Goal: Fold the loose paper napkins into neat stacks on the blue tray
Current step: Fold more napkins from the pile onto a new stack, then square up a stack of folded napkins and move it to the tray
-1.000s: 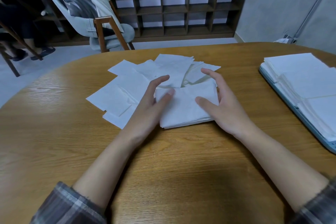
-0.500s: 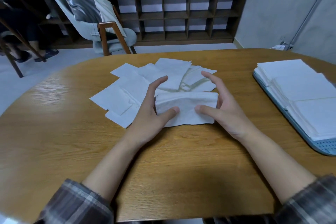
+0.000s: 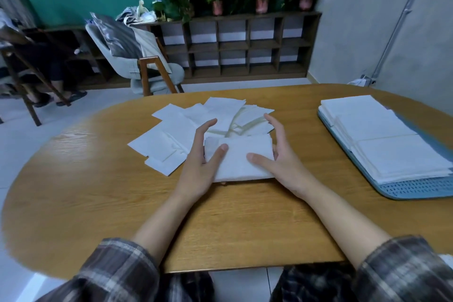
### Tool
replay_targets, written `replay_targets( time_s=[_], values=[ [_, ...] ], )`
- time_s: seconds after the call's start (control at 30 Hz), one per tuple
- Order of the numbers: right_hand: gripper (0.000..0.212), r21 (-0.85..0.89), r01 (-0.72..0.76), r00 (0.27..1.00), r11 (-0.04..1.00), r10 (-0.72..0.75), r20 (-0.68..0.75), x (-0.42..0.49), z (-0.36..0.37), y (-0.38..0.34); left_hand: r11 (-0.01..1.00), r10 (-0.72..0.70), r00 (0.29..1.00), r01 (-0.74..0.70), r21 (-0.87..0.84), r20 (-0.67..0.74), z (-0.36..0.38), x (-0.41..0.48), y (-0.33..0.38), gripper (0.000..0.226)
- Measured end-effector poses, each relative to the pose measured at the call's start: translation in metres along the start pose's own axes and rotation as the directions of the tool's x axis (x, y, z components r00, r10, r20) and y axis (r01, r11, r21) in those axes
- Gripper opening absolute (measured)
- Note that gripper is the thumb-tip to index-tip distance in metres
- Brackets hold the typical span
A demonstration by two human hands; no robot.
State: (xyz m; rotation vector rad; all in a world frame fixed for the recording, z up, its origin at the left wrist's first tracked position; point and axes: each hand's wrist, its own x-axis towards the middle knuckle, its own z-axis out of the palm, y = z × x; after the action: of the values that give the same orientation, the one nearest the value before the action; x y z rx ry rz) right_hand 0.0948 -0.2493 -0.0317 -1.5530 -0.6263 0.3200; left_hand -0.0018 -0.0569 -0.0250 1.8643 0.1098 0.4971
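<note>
A thick folded bundle of white napkins [image 3: 241, 157] lies at the middle of the wooden table [image 3: 245, 223], just in front of me. My left hand [image 3: 197, 169] grips its left edge, thumb on top and index finger stretched along the side. My right hand [image 3: 284, 163] grips the right edge the same way, thumb pressed on top. Behind and to the left, several loose napkins [image 3: 171, 135] lie spread and overlapping. The blue tray [image 3: 416, 190] sits at the right edge of the table with flat stacks of napkins [image 3: 375, 130] on it.
Bare tabletop lies between the bundle and the tray, and in front of my hands. Beyond the table stand a grey chair [image 3: 137, 66], a low wooden shelf [image 3: 245, 44] with potted plants, and a seated person's legs [image 3: 49, 76] at the far left.
The napkins between my hands were folded over toward me into a narrower, thicker bundle. My thumbs now lie on top of it, and my head has tilted up.
</note>
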Motion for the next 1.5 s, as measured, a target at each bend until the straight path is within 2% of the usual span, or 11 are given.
replay_targets(
  time_s=[0.17, 0.27, 0.47, 0.57, 0.77, 0.97, 1.1, 1.27, 1.5],
  values=[
    [0.051, -0.047, -0.047, 0.998, 0.998, 0.048, 0.037, -0.027, -0.023, -0.017, 0.994, -0.075, 0.997, 0.077, -0.071, 0.032, 0.02, -0.006, 0.018, 0.048],
    [0.041, -0.153, -0.044, 0.999, 0.987, 0.044, -0.002, -0.038, -0.043, -0.025, 0.994, -0.076, 0.993, 0.083, -0.069, 0.09, 0.036, -0.003, 0.034, 0.043],
    [0.04, -0.308, -0.064, 0.995, 0.949, 0.037, -0.092, -0.048, -0.096, -0.038, 0.995, -0.01, 0.983, -0.008, 0.095, 0.184, 0.066, 0.016, 0.054, 0.039],
    [0.04, -0.341, -0.092, 0.991, 0.936, 0.052, -0.124, -0.05, -0.12, -0.044, 0.995, 0.056, 0.974, -0.073, 0.072, 0.221, 0.084, 0.025, 0.058, 0.032],
    [0.037, -0.322, -0.098, 0.975, 0.942, 0.026, -0.221, -0.042, -0.168, -0.053, 0.99, 0.132, 0.976, -0.14, 0.032, 0.172, 0.123, 0.046, 0.066, 0.021],
    [0.042, -0.359, -0.151, 0.953, 0.921, 0.04, -0.299, -0.024, -0.22, -0.056, 0.996, 0.069, 0.975, -0.081, 0.048, 0.21, 0.167, 0.079, 0.077, 0.017],
    [0.042, -0.409, -0.167, 0.942, 0.897, 0.023, -0.334, -0.001, -0.262, -0.054, 0.994, 0.049, 0.969, -0.071, 0.083, 0.241, 0.199, 0.108, 0.082, 0.026],
    [0.038, -0.411, -0.173, 0.921, 0.895, -0.002, -0.39, 0.037, -0.305, -0.042, 0.996, 0.064, 0.979, -0.076, 0.055, 0.193, 0.233, 0.154, 0.078, 0.029],
    [0.039, -0.419, -0.269, 0.901, 0.867, 0.072, -0.428, 0.078, -0.337, -0.017, 0.993, -0.01, 0.985, -0.01, 0.116, 0.17, 0.265, 0.196, 0.055, 0.027]
  ],
)
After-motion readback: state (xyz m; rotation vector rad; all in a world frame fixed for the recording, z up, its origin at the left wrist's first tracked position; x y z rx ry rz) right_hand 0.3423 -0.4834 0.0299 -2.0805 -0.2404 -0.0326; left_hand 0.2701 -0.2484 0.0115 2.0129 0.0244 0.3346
